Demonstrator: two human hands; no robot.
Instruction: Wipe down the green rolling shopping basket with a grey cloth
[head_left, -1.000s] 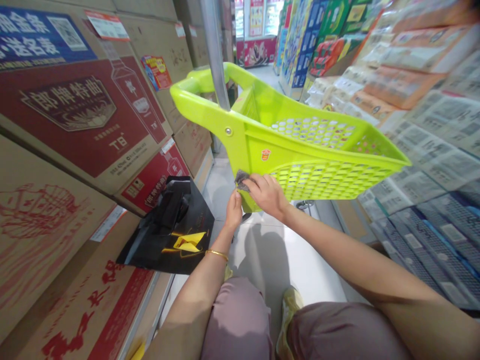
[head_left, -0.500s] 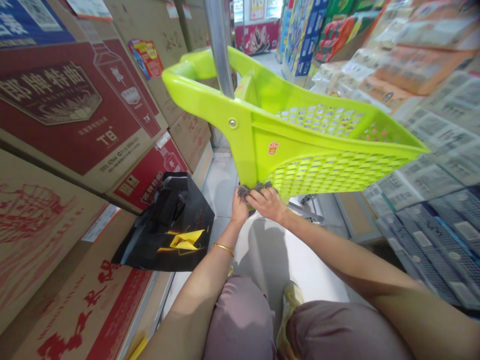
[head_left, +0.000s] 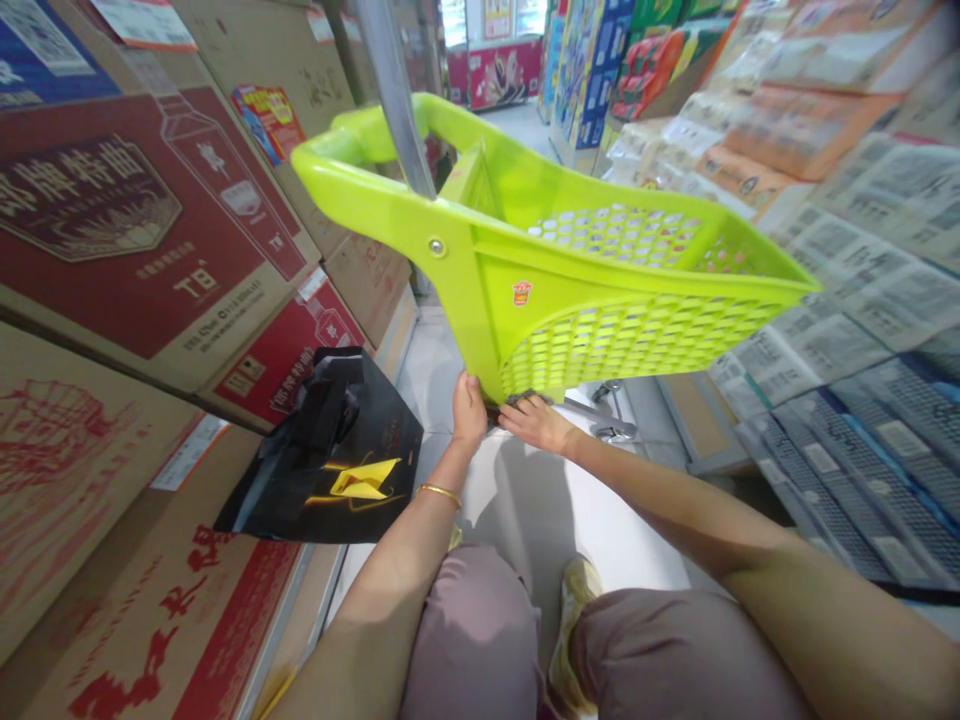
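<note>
A lime-green plastic shopping cart basket [head_left: 600, 300] fills the middle of the view, tilted up to the right. My left hand [head_left: 468, 410] rests against the basket's lower front corner, fingers curled. My right hand [head_left: 536, 420] presses a small grey cloth [head_left: 517, 400] up against the underside of the same corner; only a sliver of the cloth shows between hand and basket. My knees, in mauve trousers, are at the bottom of the view.
Stacked cardboard liquor cartons [head_left: 150, 220] line the left side, with a black and gold gift bag [head_left: 337, 460] leaning against them. Shelves of boxed goods [head_left: 847, 250] run along the right. A metal pole [head_left: 394, 90] rises behind the basket. White floor tiles [head_left: 525, 510] lie between.
Both hands and the cloth have slid down the basket's front corner from its side wall to its bottom edge. The cloth is now mostly hidden under the basket.
</note>
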